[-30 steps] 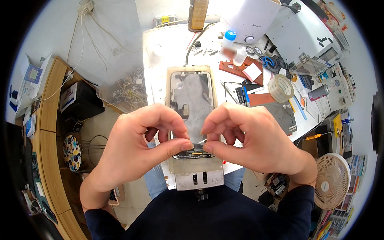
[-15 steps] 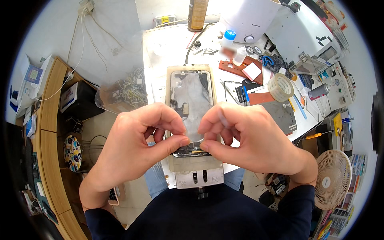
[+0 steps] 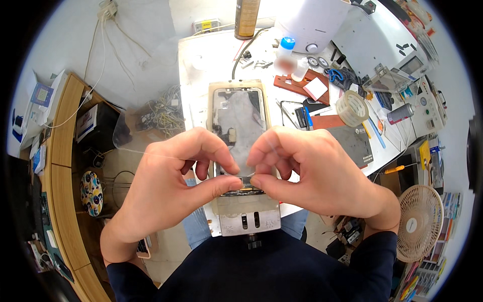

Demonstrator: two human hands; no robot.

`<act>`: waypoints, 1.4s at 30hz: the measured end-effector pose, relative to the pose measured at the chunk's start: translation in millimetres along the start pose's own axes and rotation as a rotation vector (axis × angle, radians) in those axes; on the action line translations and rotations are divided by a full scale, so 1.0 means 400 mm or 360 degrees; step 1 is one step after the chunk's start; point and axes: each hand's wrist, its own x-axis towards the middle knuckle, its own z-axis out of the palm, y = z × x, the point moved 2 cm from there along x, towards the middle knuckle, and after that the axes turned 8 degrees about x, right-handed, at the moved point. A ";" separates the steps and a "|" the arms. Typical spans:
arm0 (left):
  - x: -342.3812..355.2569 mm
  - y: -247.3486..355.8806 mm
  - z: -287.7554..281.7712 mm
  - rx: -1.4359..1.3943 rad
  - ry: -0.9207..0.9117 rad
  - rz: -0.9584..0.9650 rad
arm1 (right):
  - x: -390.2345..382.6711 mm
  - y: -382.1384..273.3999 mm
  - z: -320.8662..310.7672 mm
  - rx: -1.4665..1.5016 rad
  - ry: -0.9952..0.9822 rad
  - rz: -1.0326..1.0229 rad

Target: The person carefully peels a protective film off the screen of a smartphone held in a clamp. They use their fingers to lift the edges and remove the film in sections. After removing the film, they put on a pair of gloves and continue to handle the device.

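Observation:
A phone frame (image 3: 239, 116) with a grey metal inner face lies on a beige-padded holder (image 3: 241, 205) in front of me. Over its near end, my left hand (image 3: 171, 176) pinches thumb and forefinger together. A fine pale strand (image 3: 135, 151) trails leftward from that hand; whether it is wire or thread I cannot make out. Opposite, close to the left fingertips, my right hand (image 3: 317, 168) is curled with thumb and forefinger pinched, and a faint thin strand shows by its forefinger. The fingers hide part of the phone's near edge.
Right of the holder lie a roll of clear tape (image 3: 351, 108), a brown clamp plate (image 3: 307, 85) and a blue-capped bottle (image 3: 286, 46). A white appliance (image 3: 314, 25) and a tall can (image 3: 246, 19) stand behind. A fan (image 3: 419, 224) is at lower right.
Both hands stay pinched over the phone's near end, the left fingertips slightly farther right. The pale strand left of my left hand now shows clearly.

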 end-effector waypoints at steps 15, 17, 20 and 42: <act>0.007 0.005 0.011 0.0104 0.0024 -0.0009 | -0.009 0.281 -0.258 -0.0781 0.1356 -0.0071; 0.007 0.007 0.011 0.0094 0.0015 -0.0013 | 0.011 0.412 -0.280 -0.1319 0.1204 0.0120; 0.002 0.006 0.006 0.0104 0.0026 -0.0058 | 0.093 0.497 -0.273 -0.1140 0.1151 0.0134; 0.006 0.001 0.004 -0.0023 -0.0063 -0.0016 | -0.135 0.037 -0.060 -0.1287 0.0568 -0.1263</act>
